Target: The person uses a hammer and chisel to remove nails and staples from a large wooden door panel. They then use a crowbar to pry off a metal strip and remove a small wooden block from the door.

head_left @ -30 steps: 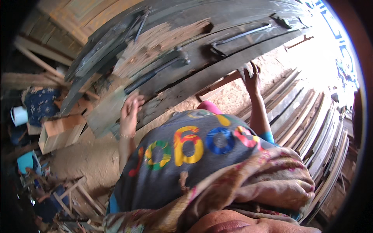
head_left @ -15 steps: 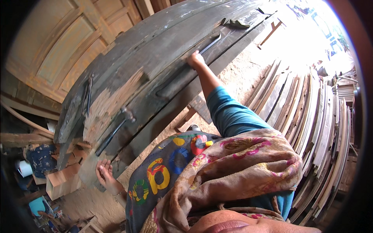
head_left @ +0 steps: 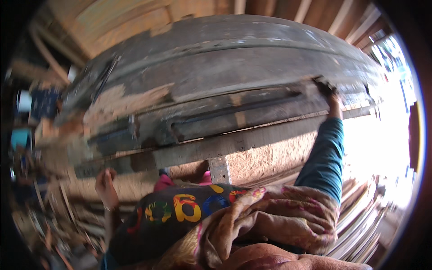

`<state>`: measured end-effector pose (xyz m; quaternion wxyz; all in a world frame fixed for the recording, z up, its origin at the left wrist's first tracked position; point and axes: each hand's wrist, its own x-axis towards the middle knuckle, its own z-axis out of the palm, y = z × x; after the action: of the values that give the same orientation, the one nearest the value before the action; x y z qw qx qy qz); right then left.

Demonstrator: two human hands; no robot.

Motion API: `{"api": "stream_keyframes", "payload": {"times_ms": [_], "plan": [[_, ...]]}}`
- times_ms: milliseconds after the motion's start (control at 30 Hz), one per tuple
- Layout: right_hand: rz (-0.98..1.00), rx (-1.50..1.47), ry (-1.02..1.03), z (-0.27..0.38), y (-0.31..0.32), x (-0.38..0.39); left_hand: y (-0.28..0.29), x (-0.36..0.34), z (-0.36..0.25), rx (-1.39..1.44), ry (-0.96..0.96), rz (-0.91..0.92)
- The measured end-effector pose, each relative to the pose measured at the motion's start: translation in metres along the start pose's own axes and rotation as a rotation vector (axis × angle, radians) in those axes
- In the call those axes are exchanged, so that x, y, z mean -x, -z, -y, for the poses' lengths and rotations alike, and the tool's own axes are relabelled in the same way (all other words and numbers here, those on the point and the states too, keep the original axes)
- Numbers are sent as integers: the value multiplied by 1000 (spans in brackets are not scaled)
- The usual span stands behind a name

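At the right end of a dark wooden workbench (head_left: 252, 63), my right hand (head_left: 333, 98) is on a dark crumpled cloth-like piece (head_left: 326, 86). Its fingers are blurred and partly hidden by the piece. A long dark pry bar (head_left: 234, 110) with a hooked end lies along the bench, apart from both hands. To its left rests a hammer (head_left: 134, 127) with a dark handle. My left hand (head_left: 106, 184) hovers by the bench's near left corner, fingers curled in, and I see nothing in it.
A thin metal tool (head_left: 105, 78) lies at the bench's far left. A pale, splintered patch (head_left: 121, 101) marks the bench top. Long stacked wooden strips (head_left: 360, 220) lie at the lower right. Carved door panels (head_left: 121, 20) stand behind, and a white container (head_left: 23, 100) is at the left.
My right hand has left the pry bar and moved right to the dark crumpled piece. My left hand's fingers have curled in. The whole view has turned, with motion blur.
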<state>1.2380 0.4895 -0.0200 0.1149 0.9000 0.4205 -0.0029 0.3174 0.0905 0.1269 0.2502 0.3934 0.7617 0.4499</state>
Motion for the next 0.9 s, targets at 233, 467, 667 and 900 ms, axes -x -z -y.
{"api": "stream_keyframes", "payload": {"times_ms": [233, 467, 667, 900], "plan": [[-224, 186, 239, 36, -1, -1, -30, 6, -9, 59, -45, -112], [-297, 103, 279, 12, 1, 7, -29, 20, 27, 193, -116, -51], [-284, 53, 225, -4, -22, 9, -5, 14, 39, 231, -98, -197], [-298, 10, 235, 1, -23, -1, 4, 27, 22, 140, -88, -223]]}}
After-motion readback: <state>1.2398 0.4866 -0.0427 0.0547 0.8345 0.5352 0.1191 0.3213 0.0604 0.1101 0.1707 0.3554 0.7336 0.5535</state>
